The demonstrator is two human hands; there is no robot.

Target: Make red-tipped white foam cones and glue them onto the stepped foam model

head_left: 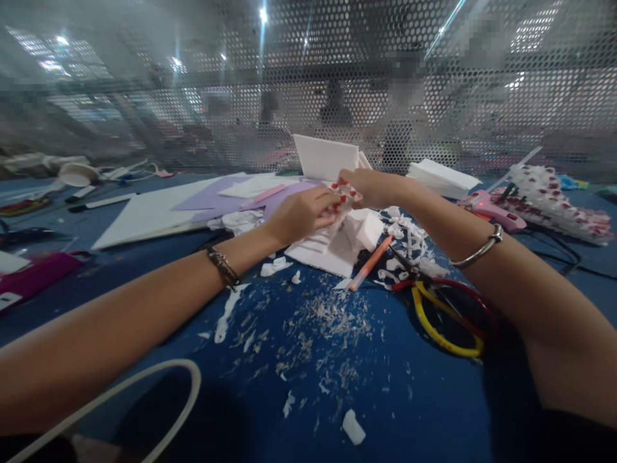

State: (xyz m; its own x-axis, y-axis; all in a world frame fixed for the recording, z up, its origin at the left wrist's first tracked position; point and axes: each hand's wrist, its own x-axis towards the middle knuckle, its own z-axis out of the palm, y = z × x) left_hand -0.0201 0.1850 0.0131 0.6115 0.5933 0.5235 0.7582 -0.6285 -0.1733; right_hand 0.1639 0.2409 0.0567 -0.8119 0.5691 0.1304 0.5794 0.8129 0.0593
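My left hand [304,211] and my right hand [365,188] meet in front of me, fingers bent and closed on a small white piece with red dots [343,197]. Fingers cover part of this piece, so its full shape cannot be made out. Just below the hands lie a white foam block [369,230] and a flat white sheet [332,256]. Close by on the right are an orange-handled craft knife [371,263] and scissors with red and yellow handles [446,321]. Behind my hands stands a white foam board [325,157].
White and purple sheets [207,196] lie at back left. White scraps [409,241] and shavings [332,315] litter the blue table [260,411]. A pink glue gun [494,209] and a white, red-dotted cluster [540,183] stand right. A white cable [187,399] loops front left.
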